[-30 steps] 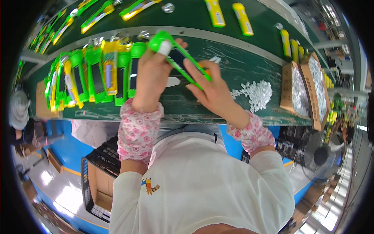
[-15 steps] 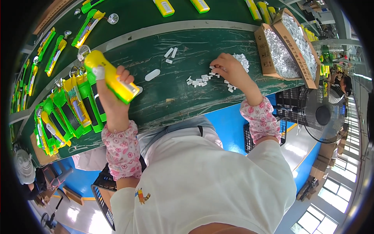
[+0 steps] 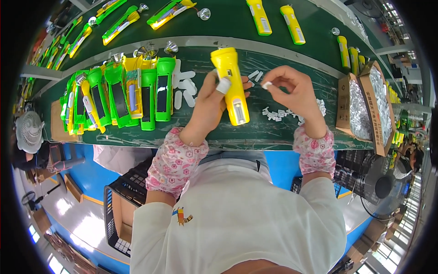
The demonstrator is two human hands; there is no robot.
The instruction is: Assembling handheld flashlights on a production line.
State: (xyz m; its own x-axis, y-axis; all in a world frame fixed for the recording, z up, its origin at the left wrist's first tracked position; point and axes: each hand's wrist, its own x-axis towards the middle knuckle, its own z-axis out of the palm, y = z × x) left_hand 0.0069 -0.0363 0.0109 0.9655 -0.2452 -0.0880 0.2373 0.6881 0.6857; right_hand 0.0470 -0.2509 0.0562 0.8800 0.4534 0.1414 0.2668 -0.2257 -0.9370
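Note:
A yellow flashlight [image 3: 230, 75] with a green edge is gripped in my left hand [image 3: 211, 102], its wide head pointing away from me. White tape wraps the thumb of that hand. To the right of the flashlight, my right hand [image 3: 292, 89] pinches a small white plastic piece [image 3: 267, 85] between thumb and fingertips, apart from the flashlight. Below and beyond that hand lie loose small white pieces [image 3: 275, 114] on the green bench [image 3: 255, 134]. Part of their pile is hidden behind my right wrist.
Opened green and yellow flashlights [image 3: 116, 93] stand in a row at the left. White oval covers [image 3: 186, 86] lie beside them. Cardboard boxes [image 3: 349, 102] full of small parts stand at the right. A raised ledge [image 3: 210, 42] crosses the bench, with more flashlights [image 3: 259, 18] beyond.
My left hand has brought the flashlight rightward and turned it nearly lengthwise. My right hand has lifted a small white piece from the pile toward the flashlight. The view has shifted left.

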